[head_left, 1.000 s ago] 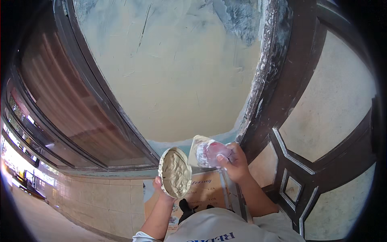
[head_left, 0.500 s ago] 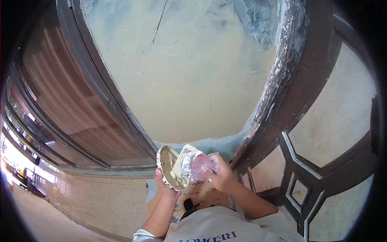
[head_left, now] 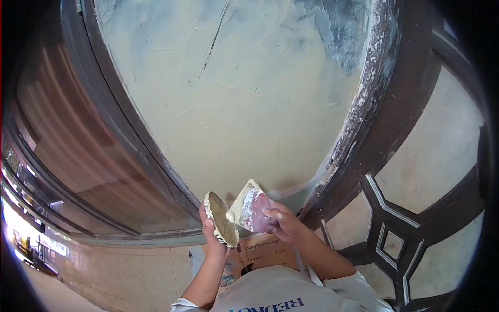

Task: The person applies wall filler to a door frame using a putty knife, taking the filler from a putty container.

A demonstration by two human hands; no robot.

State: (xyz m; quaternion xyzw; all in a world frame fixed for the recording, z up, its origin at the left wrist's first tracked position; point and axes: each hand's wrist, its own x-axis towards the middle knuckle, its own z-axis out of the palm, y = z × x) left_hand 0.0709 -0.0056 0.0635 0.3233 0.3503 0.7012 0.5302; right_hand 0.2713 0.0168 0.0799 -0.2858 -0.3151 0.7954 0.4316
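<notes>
My left hand (head_left: 209, 231) grips a shallow round lid (head_left: 220, 216) by its outer side, the lid tilted up toward the right. Putty cakes its rim, and a cream layer coats its inside. Held in the fingers of my right hand (head_left: 282, 221) is a flat pink putty spreader (head_left: 257, 210), smeared with white and cream putty. One corner of the spreader points up toward the wall. A small lump of putty (head_left: 230, 216) sits at its left corner, right beside the lid; whether it touches the lid I cannot tell.
Ahead rises a wall panel (head_left: 223, 125) coated in cream putty, bluish grey at its top. A dark window frame (head_left: 119, 104) bounds it on the left, a paint-spattered post (head_left: 358, 104) on the right. A dark panelled door (head_left: 400, 187) stands farther right. Below lies a printed board (head_left: 260, 255).
The spreader has drawn up and right, out of the lid. The lid has turned more edge-on, and the loose putty in its lower part has gone, with a lump now at the spreader's corner.
</notes>
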